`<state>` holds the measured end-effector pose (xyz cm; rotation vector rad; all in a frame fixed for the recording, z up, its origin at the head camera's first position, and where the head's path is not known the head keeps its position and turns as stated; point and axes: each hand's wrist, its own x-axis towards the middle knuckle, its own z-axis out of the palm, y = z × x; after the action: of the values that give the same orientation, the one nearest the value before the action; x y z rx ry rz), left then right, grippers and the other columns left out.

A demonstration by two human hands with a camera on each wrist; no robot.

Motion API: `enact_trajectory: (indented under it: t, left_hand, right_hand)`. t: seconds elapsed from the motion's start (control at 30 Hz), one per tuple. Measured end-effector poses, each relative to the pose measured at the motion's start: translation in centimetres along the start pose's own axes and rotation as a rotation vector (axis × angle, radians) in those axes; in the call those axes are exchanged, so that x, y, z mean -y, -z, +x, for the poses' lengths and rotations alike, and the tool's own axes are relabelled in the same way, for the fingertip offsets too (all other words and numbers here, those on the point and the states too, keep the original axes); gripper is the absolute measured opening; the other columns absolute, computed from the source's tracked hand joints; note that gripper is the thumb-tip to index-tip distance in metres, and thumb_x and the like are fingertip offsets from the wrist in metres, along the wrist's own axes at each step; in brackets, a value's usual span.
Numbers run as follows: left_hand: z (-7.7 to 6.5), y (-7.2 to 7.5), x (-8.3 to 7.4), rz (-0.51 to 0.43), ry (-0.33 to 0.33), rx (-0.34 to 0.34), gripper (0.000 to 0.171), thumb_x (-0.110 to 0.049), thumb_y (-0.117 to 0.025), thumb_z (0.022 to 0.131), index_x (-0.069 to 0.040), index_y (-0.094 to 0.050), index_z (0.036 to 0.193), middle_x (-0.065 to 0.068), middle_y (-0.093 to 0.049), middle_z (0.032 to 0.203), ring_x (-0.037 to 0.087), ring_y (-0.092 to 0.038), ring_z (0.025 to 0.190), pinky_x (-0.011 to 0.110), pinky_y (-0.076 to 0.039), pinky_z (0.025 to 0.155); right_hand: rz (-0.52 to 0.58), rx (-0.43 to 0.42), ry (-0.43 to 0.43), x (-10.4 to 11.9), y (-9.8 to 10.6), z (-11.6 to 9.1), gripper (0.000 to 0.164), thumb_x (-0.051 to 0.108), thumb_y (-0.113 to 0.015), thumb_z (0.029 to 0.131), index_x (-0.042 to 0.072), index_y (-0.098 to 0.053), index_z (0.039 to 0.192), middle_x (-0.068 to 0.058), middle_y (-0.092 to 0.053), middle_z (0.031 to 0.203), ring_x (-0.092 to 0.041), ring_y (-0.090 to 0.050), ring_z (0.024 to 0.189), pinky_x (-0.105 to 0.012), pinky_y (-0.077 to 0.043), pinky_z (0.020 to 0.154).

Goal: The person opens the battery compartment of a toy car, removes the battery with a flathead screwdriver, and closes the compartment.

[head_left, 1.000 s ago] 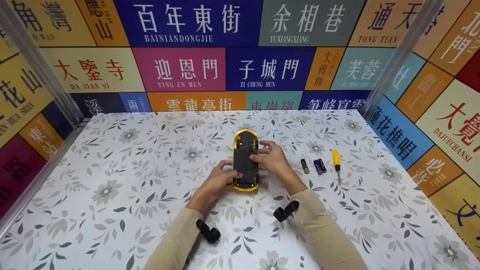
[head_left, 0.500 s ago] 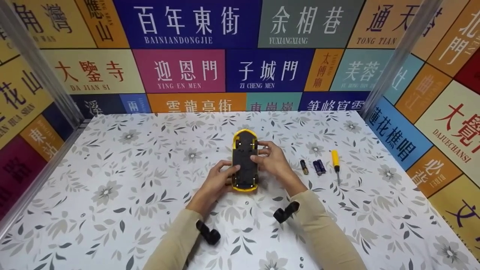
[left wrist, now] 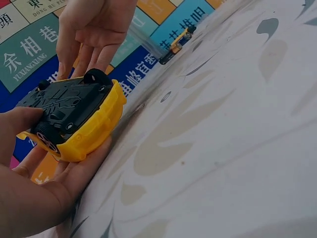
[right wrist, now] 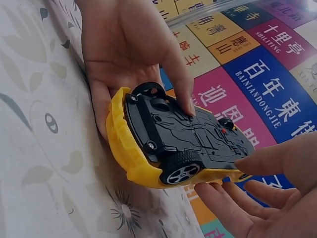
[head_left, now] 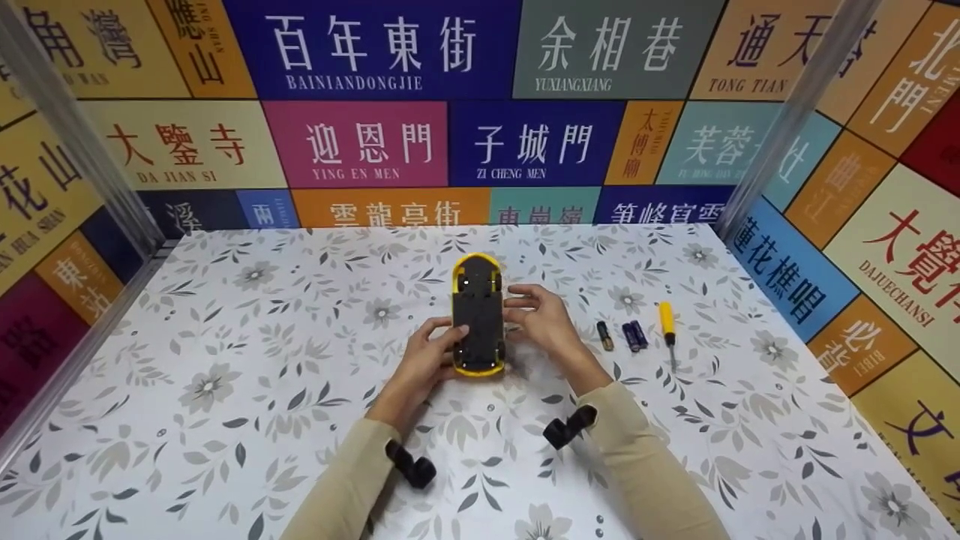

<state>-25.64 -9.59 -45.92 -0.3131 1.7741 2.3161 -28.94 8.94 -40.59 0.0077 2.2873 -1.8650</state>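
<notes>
A yellow toy car [head_left: 478, 319] is held upside down, its black underside [right wrist: 193, 134] and wheels facing up. My left hand [head_left: 424, 356] grips its left side; in the left wrist view, the thumb lies on the underside and the fingers pass beneath the yellow body. Beside the right edge of the car is my right hand [head_left: 544, 319], its fingers fairly straight. The right wrist view has this right hand [right wrist: 267, 193] with its thumb tip at the car's edge; whether it touches I cannot tell. The car's roof is hidden.
To the right on the floral tablecloth [head_left: 300, 450] lie a single battery [head_left: 604, 335], two purple batteries [head_left: 634, 335] side by side, and a screwdriver [head_left: 667, 330] with a yellow handle. Panels with lettering [head_left: 375, 142] wall the table's back and sides.
The toy car has shifted slightly left with my left hand. My right thumb, earlier over the car's underside, has drawn back to its right edge.
</notes>
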Motion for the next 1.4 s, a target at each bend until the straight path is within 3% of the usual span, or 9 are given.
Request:
enact_trajectory:
  t: [0.3,0.47,0.57,0.8,0.9,1.03,1.2,1.3,1.4]
  left_hand:
    - [-0.1,0.1,-0.7,-0.017,-0.037,-0.006,0.04,-0.026,-0.063,0.098,-0.012,-0.054,0.134,0.014,-0.071,0.105,0.019,-0.072,0.077,0.03,-0.06,0.059]
    - [0.1,0.5,-0.7,-0.081,-0.031,0.041,0.04,-0.037,-0.043,0.107,-0.013,-0.05,0.138,0.007,-0.066,0.101,0.015,-0.069,0.078,0.029,-0.058,0.063]
    - [0.3,0.8,-0.6,-0.116,-0.021,0.089,0.042,-0.037,-0.034,0.109,-0.016,-0.045,0.144,0.007,-0.064,0.107,0.016,-0.067,0.085,0.031,-0.058,0.069]
    - [0.2,0.9,-0.9,-0.161,-0.024,0.138,0.036,-0.027,-0.046,0.106,-0.019,-0.046,0.142,0.009,-0.061,0.122,0.019,-0.064,0.096,0.034,-0.058,0.072]
    - [0.2,0.8,-1.1,-0.17,-0.027,0.14,0.037,-0.024,-0.047,0.106,-0.02,-0.046,0.142,0.011,-0.061,0.12,0.018,-0.065,0.092,0.033,-0.058,0.069]
    - [0.1,0.9,-1.3,-0.153,-0.03,0.125,0.04,-0.021,-0.047,0.106,-0.023,-0.045,0.145,0.012,-0.063,0.121,0.017,-0.068,0.089,0.032,-0.059,0.069]
    - [0.0,0.7,-1.3,-0.108,-0.041,0.104,0.04,-0.021,-0.048,0.106,-0.024,-0.049,0.146,0.014,-0.065,0.127,0.02,-0.071,0.095,0.033,-0.061,0.074]
    - [0.0,0.6,-1.3,-0.085,-0.042,0.114,0.04,-0.02,-0.044,0.107,-0.024,-0.05,0.146,0.017,-0.059,0.133,0.023,-0.069,0.1,0.034,-0.061,0.077]
    - [0.0,0.5,-1.3,-0.075,-0.044,0.12,0.041,-0.02,-0.039,0.108,-0.024,-0.049,0.148,0.017,-0.055,0.135,0.022,-0.069,0.099,0.034,-0.061,0.079]
  right_hand:
    - [-0.04,0.015,-0.007,0.6,-0.5,-0.6,0.051,0.001,-0.062,0.093,0.007,-0.052,0.142,-0.019,-0.059,0.135,-0.032,-0.064,0.116,-0.052,-0.056,0.099]
    - [-0.036,0.001,0.013,0.4,-0.7,-0.7,0.054,-0.002,-0.066,0.089,0.007,-0.054,0.141,-0.018,-0.061,0.133,-0.031,-0.066,0.113,-0.045,-0.06,0.093]
    - [-0.039,-0.028,0.04,0.2,-1.0,-0.7,0.053,-0.004,-0.067,0.087,0.005,-0.056,0.138,-0.019,-0.061,0.13,-0.03,-0.067,0.109,-0.038,-0.061,0.085]
    - [-0.012,-0.114,0.084,-0.1,-1.6,-0.6,0.053,-0.012,-0.067,0.082,0.002,-0.058,0.133,-0.016,-0.064,0.114,-0.019,-0.067,0.089,-0.027,-0.059,0.07]
    - [-0.019,-0.126,0.081,-0.1,-1.8,-0.8,0.051,-0.008,-0.067,0.085,0.003,-0.057,0.134,-0.017,-0.064,0.118,-0.021,-0.068,0.091,-0.032,-0.062,0.074]
    - [-0.073,-0.094,0.067,-0.1,-2.1,-1.3,0.045,0.015,-0.068,0.094,0.008,-0.056,0.137,-0.015,-0.061,0.131,-0.027,-0.067,0.108,-0.039,-0.062,0.086]
    - [-0.171,-0.038,0.052,-0.1,-2.7,-1.8,0.069,0.041,-0.072,0.091,0.01,-0.047,0.146,-0.015,-0.051,0.146,-0.031,-0.06,0.126,-0.044,-0.055,0.103]
    - [-0.194,-0.029,0.04,-0.2,-3.0,-1.8,0.082,0.043,-0.076,0.086,0.008,-0.039,0.151,-0.017,-0.045,0.151,-0.033,-0.058,0.127,-0.046,-0.052,0.107]
    - [-0.182,-0.045,0.029,-0.4,-3.2,-1.6,0.086,0.038,-0.08,0.083,0.007,-0.037,0.151,-0.018,-0.045,0.15,-0.034,-0.059,0.124,-0.046,-0.052,0.106]
